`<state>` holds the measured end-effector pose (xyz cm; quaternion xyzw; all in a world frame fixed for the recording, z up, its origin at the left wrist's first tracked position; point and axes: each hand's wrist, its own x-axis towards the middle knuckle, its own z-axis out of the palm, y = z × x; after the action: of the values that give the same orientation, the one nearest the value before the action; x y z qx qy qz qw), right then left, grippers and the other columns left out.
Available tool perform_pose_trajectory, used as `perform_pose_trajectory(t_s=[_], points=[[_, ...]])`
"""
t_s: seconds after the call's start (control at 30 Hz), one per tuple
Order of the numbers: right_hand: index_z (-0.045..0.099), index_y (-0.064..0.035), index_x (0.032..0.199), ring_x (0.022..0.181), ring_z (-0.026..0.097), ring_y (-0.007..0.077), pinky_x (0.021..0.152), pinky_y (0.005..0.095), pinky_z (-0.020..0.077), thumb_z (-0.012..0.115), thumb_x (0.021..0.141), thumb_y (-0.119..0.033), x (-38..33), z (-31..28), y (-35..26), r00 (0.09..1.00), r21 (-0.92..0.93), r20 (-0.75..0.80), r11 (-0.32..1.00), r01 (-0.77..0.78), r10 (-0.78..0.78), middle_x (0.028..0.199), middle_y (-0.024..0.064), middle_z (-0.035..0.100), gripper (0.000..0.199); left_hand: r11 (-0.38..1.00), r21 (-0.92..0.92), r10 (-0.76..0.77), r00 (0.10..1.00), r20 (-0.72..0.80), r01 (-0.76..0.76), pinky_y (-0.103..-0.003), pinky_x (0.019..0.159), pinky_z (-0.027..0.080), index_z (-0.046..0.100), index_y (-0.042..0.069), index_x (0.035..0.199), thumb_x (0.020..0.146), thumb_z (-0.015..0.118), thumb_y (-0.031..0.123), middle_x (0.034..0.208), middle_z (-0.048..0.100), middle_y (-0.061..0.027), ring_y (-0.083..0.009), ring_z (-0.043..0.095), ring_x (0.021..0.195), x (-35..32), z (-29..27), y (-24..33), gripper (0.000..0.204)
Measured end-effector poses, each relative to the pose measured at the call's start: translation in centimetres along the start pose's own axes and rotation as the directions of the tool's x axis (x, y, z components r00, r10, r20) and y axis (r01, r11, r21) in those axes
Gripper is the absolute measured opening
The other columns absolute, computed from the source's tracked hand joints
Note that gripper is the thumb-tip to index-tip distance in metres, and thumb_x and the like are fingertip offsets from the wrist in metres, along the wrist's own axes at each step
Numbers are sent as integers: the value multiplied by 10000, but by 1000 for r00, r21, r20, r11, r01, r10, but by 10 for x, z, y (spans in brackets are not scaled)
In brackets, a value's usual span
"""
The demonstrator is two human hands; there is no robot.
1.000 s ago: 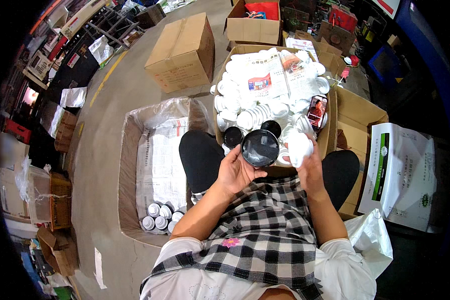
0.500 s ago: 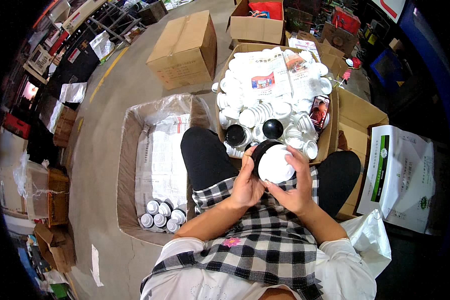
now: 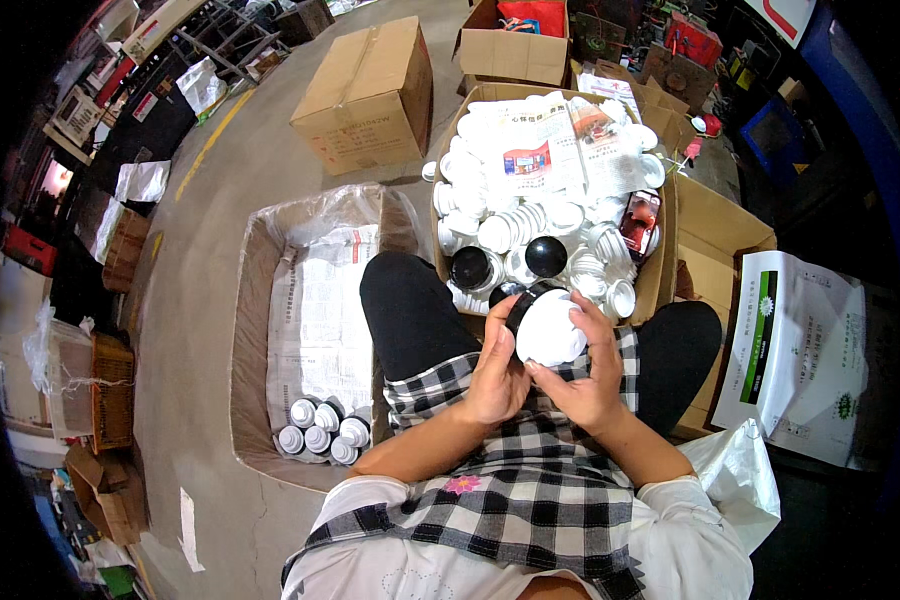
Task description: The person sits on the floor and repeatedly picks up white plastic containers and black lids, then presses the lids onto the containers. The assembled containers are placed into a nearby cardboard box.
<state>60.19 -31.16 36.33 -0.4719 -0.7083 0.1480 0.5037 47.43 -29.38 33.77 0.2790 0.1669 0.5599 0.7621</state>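
I have brought the black jar (image 3: 526,305) down to my lap; my left hand (image 3: 497,375) wraps its side while my right hand (image 3: 582,375) now presses a white lid (image 3: 550,330) onto its mouth, so capping is under way.

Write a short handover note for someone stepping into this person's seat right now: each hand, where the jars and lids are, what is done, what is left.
Left hand: grips the side of a black jar.
Right hand: presses a white lid onto that jar, fingers around its rim.
Stock: carton in front holds many loose white lids and two more black jars, under a printed sheet.
Done: five capped jars stand in the near corner of the lined box on the left.
Left: this lid looks seated, but I cannot tell whether it is tight; most of the left box is unfilled.
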Motion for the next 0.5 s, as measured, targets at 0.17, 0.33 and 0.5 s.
perform_pose_trajectory(t_s=[0.17,0.33,0.5], points=[[396,-31,1198,1142,444,386,924,427,380,772,614,-96,-5,6,11,1000,55,4,998,-29,29,1263,275,390,697,971,219,95,996,4,-93,-379,968,348,255,79,1286,880,503,297,1249,403,-134,-237,418,1153,-1,-11,-10,524],[386,-27,1213,1120,462,338,929,398,375,767,613,-74,-3,5,30,992,164,115,984,-73,55,1249,221,417,712,882,466,105,993,-60,-65,-308,897,395,311,28,1228,790,649,98,1134,481,-98,-168,476,1037,4,-21,-7,558],[360,-1,1253,1067,467,190,934,310,353,386,911,-434,-7,20,52,875,736,93,560,-381,475,1208,111,430,552,892,450,87,993,-74,-45,-295,892,405,365,5,1215,765,662,33,1132,494,-87,-166,495,1029,3,-30,-17,540]])
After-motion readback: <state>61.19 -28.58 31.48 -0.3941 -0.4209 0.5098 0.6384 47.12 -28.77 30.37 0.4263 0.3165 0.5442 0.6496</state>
